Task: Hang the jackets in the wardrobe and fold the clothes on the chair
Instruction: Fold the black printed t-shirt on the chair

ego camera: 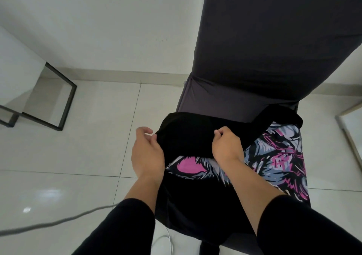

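Note:
A black T-shirt (195, 196) with a pink, grey and white print lies spread over the seat of a dark grey covered chair (264, 48). Its left part is folded over as a black flap across the print. My left hand (147, 152) pinches the left edge of that flap. My right hand (227, 147) grips the flap's front edge near the middle of the shirt, fingers curled into the cloth. The shirt's lower part hangs over the seat's front edge between my forearms.
The chair stands against a white wall on a glossy white tiled floor. A black metal frame (64, 101) of a table stands at the left. A grey cable (58, 221) and a thin white cable (169, 241) run across the floor near my feet. A light frame edge (348, 133) shows at the right.

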